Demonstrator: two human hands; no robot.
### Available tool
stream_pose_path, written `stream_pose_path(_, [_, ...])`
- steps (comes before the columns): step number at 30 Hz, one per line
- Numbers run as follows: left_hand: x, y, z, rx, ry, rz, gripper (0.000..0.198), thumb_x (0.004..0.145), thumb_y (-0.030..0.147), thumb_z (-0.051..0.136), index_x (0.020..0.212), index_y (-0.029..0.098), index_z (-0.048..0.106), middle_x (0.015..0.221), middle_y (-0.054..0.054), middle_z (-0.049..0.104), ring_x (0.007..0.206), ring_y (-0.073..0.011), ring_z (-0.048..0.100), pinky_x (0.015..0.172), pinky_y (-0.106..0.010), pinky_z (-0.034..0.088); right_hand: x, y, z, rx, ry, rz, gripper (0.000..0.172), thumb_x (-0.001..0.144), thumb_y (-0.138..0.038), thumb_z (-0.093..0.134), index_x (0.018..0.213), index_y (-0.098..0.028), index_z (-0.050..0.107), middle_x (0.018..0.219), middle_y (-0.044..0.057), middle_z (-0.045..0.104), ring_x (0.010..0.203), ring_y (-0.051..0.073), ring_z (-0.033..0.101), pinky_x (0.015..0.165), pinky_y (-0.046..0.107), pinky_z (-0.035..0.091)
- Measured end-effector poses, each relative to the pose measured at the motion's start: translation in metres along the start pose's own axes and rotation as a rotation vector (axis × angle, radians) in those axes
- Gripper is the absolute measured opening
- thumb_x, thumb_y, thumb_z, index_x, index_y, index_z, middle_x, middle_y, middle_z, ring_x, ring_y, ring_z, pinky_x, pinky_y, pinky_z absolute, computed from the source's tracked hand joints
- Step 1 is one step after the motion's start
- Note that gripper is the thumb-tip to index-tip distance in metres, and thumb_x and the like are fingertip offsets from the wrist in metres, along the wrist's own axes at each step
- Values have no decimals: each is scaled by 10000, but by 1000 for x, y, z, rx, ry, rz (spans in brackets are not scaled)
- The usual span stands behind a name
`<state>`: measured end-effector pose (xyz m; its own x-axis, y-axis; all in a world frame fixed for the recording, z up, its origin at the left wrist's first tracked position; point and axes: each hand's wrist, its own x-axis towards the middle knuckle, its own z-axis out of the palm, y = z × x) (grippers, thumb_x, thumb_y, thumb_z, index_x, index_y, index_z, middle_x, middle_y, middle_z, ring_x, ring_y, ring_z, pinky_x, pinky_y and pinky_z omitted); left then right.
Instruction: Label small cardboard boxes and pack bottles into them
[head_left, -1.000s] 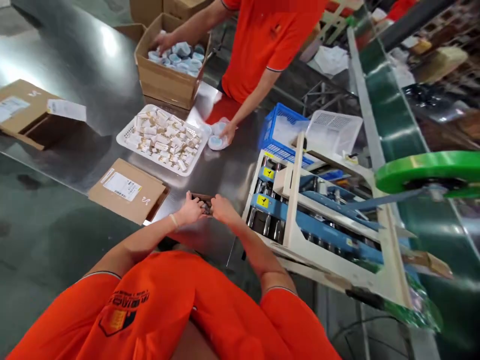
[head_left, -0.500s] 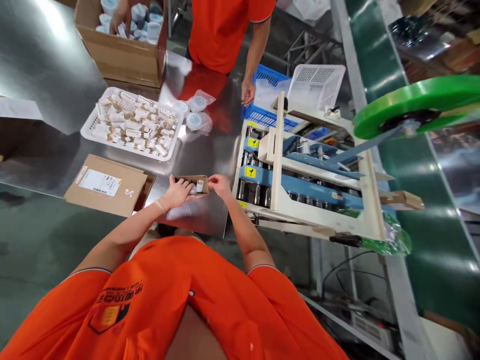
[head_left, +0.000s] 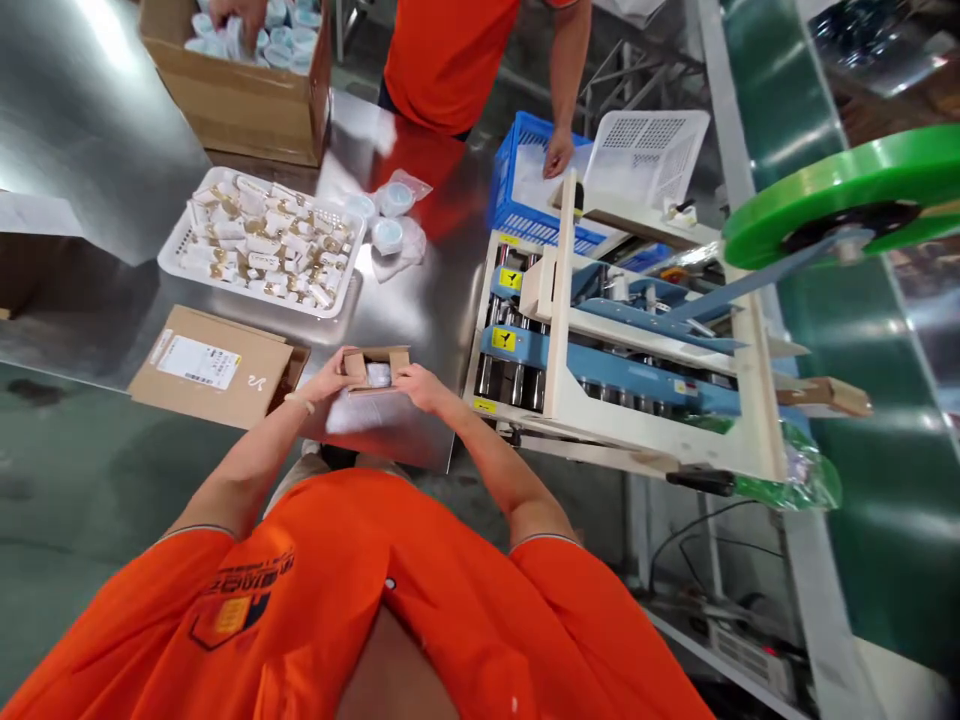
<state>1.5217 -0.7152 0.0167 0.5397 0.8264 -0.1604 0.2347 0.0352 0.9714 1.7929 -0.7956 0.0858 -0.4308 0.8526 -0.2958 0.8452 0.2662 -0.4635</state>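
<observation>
Between my two hands, near the front edge of the metal table, is a small brown cardboard box. Its short end flaps are folded inward over the opening, and something pale shows in the gap between them. My left hand grips the box's left end, fingers bent at the flap. On the right end, my right hand holds the other flap with thumb and fingers. A white tray of small white-labelled bottles stands beyond my left hand.
Flat cardboard lies left of my hands. Clear-wrapped round tubs rest beyond the box. A roller taping machine adjoins the table's right side. Opposite, a co-worker's hand is over a blue crate; their other reaches into a large carton.
My left hand has moved from over the box's opening to its left end. Both end flaps are now folded in. The co-worker's hand has shifted right, over the blue crate.
</observation>
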Motion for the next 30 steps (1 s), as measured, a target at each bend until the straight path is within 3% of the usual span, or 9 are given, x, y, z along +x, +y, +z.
stream_pose_path(3, [16, 3, 8, -131, -53, -101, 991, 634, 612, 959, 1435, 135, 623, 1162, -137, 790, 1083, -292, 740, 977, -452, 639, 18, -3, -3, -61, 118, 223, 323, 1001, -173, 722, 1316, -166, 792, 1289, 146, 761, 1190, 304, 720, 1097, 420, 569])
stream_pose_path(7, [22, 14, -13, -54, -157, -69, 965, 792, 652, 836, 1571, 131, 610, 1335, -205, 788, 1205, -322, 742, 1055, -470, 617, 29, -2, -11, -169, 278, 295, 804, 893, -209, 917, 1631, -194, 598, 1650, 225, 566, 1517, 424, 547, 1199, 510, 511])
stream_pose_path(12, [-2, 28, 1, 553, -44, 19, 997, 922, 689, 750, 1678, 84, 509, 1634, -310, 584, 1618, -510, 439, 1271, -661, 418, 15, 13, 3, -113, 152, 130, 496, 1078, -270, 686, 1574, -267, 675, 1752, 146, 523, 1663, 414, 379, 1253, 548, 445])
stream_pose_path(16, [-3, 29, 36, 899, 18, 47, 1150, 880, 719, 807, 1665, -29, 425, 1672, -419, 439, 1619, -633, 323, 1270, -733, 362, 4, 39, 30, 24, 373, 318, 483, 1107, -311, 605, 1583, -246, 658, 1700, 185, 545, 1556, 359, 494, 1233, 503, 468])
stream_pose_path(19, [48, 35, 47, 967, -7, 85, 1139, 951, 737, 720, 1669, -62, 340, 1603, -412, 473, 1478, -572, 490, 1230, -669, 432, -3, 64, 54, 107, 561, 671, 450, 1112, -311, 549, 1509, -138, 672, 1469, 244, 638, 1384, 354, 586, 1170, 493, 503])
stream_pose_path(21, [104, 47, 54, 945, -10, 122, 1136, 954, 757, 711, 1647, -62, 338, 1562, -384, 503, 1432, -529, 525, 1247, -640, 417, -7, 78, 69, 101, 526, 837, 445, 1114, -340, 555, 1472, -102, 672, 1383, 261, 647, 1310, 375, 596, 1128, 511, 515])
stream_pose_path(24, [198, 72, 79, 917, -39, 190, 1173, 862, 701, 841, 1616, -71, 382, 1562, -397, 497, 1452, -552, 499, 1259, -635, 390, -10, 91, 87, 56, 423, 856, 459, 1128, -373, 556, 1498, -118, 652, 1384, 274, 644, 1278, 392, 604, 1114, 542, 519])
stream_pose_path(27, [276, 96, 130, 909, -122, 252, 1188, 799, 531, 932, 1648, -85, 375, 1610, -426, 457, 1501, -568, 470, 1271, -621, 382, -11, 97, 97, 33, 354, 823, 480, 1156, -405, 486, 1545, -161, 626, 1444, 276, 629, 1301, 402, 612, 1131, 566, 516])
stream_pose_path(30, [324, 116, 207, 852, -201, 290, 1215, 825, 456, 924, 1692, -118, 295, 1715, -483, 291, 1601, -596, 368, 1304, -658, 333, -12, 100, 101, 3, 267, 819, 528, 1175, -421, 403, 1597, -160, 582, 1504, 279, 603, 1353, 408, 605, 1156, 562, 500])
